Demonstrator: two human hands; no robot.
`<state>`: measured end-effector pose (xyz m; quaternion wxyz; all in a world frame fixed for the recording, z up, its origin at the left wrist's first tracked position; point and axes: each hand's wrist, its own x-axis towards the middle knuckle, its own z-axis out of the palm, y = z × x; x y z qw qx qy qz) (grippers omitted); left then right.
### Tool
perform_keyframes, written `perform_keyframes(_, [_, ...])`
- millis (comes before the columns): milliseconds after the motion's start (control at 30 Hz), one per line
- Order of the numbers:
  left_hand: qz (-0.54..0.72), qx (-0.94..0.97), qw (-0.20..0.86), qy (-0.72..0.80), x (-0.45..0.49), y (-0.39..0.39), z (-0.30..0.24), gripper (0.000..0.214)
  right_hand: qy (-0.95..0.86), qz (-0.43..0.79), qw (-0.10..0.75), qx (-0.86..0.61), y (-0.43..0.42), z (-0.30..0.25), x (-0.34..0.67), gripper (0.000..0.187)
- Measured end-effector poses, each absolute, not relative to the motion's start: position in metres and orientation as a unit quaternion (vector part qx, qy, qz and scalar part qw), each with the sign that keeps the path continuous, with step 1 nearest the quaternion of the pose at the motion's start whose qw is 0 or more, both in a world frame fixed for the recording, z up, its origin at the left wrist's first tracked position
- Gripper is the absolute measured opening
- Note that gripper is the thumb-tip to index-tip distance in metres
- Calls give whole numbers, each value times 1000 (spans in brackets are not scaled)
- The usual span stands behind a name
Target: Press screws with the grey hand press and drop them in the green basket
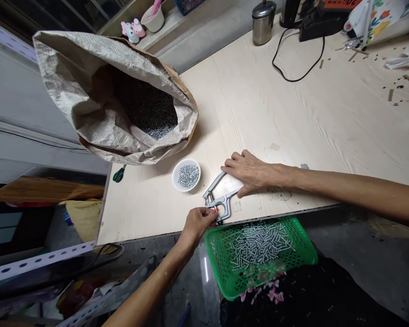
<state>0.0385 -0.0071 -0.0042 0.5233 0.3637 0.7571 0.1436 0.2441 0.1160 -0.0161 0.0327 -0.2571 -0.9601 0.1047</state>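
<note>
Grey hand-press pliers [226,202], like snap-fastener pliers with a spring and a red part at the jaw, lie near the table's front edge. My right hand [247,170] grips their spread handles, fingers over the upper one and thumb at the lower. At the jaw, my left hand [201,220] is closed in a pinch; whatever sits between its fingertips is hidden. A white bowl [175,182] of small silvery metal pieces stands just beyond the pliers. Below the table edge, a green plastic basket [221,272] holds many short ridged metal rods or springs.
A large woven sack [64,86] of dark metal pieces stands open at the back left. Green-handled scissors [118,174] lie at the left edge. Farther back are a metal canister [263,25] and a black cable [293,81]. Scraps litter the table's right side.
</note>
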Motion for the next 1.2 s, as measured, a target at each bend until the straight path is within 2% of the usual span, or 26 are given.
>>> perform_keyframes(200, [108, 416, 479, 765, 35, -15, -5, 43, -956, 105, 39, -270, 110, -18, 247, 55])
perform_keyframes(367, [120, 664, 201, 710, 51, -23, 1, 25, -953, 102, 34, -285, 100, -17, 246, 46])
perform_keyframes(433, [136, 744, 124, 642, 62, -14, -3, 33, -951, 96, 37, -291, 96, -18, 245, 45])
perform_keyframes(500, [120, 797, 95, 584, 70, 0, -9, 46, -950, 92, 39, -295, 94, -19, 246, 48])
perform_keyframes(633, [38, 836, 115, 536, 74, 25, -17, 53, -950, 122, 33, -286, 96, -18, 252, 57])
perform_keyframes(767, [24, 843, 109, 526, 76, 39, -13, 59, -938, 152, 33, -310, 101, -18, 258, 53])
perform_keyframes(967, [25, 851, 147, 504, 73, 65, -11, 46, -924, 184, 61, -328, 101, -15, 260, 40])
perform_keyframes(1133, [68, 850, 178, 492, 64, 74, -17, 44, -918, 166, 47, -356, 98, -13, 257, 35])
perform_keyframes(1200, [75, 854, 184, 482, 65, 74, -19, 34, -917, 156, 37, -364, 98, -15, 253, 23])
